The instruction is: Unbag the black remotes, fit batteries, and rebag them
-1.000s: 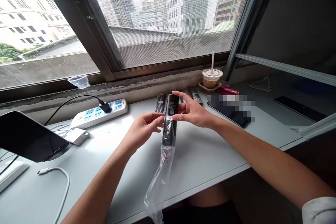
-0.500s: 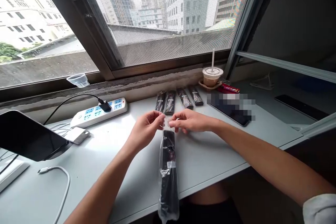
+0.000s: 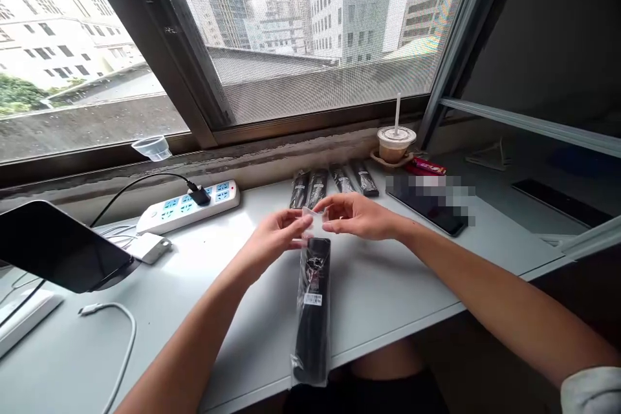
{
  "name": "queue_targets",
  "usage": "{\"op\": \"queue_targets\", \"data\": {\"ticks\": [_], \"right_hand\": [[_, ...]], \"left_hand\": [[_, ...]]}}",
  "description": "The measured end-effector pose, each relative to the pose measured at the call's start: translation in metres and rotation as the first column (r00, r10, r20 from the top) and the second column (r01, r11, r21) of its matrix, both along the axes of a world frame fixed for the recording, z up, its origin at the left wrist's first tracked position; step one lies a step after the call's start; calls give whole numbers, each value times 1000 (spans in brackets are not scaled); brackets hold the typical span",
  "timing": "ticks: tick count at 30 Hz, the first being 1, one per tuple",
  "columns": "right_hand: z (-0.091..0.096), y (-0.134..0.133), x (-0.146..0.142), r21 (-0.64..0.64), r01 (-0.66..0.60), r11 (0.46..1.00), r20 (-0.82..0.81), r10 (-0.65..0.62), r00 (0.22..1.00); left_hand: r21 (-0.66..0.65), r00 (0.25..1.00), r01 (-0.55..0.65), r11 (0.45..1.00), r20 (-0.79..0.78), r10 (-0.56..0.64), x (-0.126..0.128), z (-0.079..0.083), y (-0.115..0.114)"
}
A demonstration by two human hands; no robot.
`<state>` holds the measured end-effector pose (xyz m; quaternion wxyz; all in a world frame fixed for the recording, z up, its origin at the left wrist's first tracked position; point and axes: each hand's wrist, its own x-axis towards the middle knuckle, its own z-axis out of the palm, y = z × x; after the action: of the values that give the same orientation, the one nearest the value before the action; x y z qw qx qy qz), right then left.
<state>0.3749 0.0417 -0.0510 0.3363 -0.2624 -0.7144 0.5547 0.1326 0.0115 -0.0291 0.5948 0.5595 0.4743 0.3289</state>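
Observation:
A clear plastic bag with a long, flat black item inside it lies lengthwise in front of me, its near end at the desk's front edge. The item has a white barcode label and small reddish print; its kind cannot be made out. My left hand pinches the left side of the bag's far end between thumb and fingers. Opposite it, my right hand grips the right side of the same end. Just beyond my hands, several similar black packages lie in a row, partly hidden.
On the left are a power strip with a plugged-in black adapter, a tablet and a white cable. A lidded drink cup with a straw, a red packet and a black phone-like device lie to the right.
The bag's far end is spread wider between my fingers. The black item has shifted slightly within view, its near end now sitting higher and its label facing up more plainly.

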Motion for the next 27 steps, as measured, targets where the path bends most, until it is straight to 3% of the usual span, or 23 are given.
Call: {"op": "queue_targets", "data": {"ticks": [3,5,7,9,11,15,18,21,25,27], "right_hand": [[2,-1,-2,-34,120,992,-13,-121,993],[4,-3,-3,-170,128,977,23,-126,992],[4,-6,-6,-316,2,949,55,16,998],[3,-8,-9,-376,-141,916,31,165,986],[1,-10,-11,-362,-152,920,-13,158,987],[-1,-6,-8,-298,-8,954,-49,-7,999],[2,-3,-1,-283,-67,957,-66,51,997],[6,-4,2,-298,-109,948,-48,99,994],[6,-6,-3,-204,47,978,67,-34,997],[5,-7,-5,-183,92,979,73,-80,994]], "left_hand": [[-46,994,83,995,-61,-86,-3,0,0],[-7,995,38,999,-88,-38,-3,0,0],[39,994,-1,999,-111,5,-2,1,0],[70,994,-6,998,-108,13,-1,2,0],[81,998,1,997,-55,4,-2,2,0],[84,998,1,996,61,-6,-8,2,3],[127,999,-4,992,48,-2,-8,2,4],[240,999,24,970,-33,-17,-4,3,2],[468,971,15,884,-218,99,-1,10,-7],[518,931,77,852,-343,124,-1,14,-12]]}}
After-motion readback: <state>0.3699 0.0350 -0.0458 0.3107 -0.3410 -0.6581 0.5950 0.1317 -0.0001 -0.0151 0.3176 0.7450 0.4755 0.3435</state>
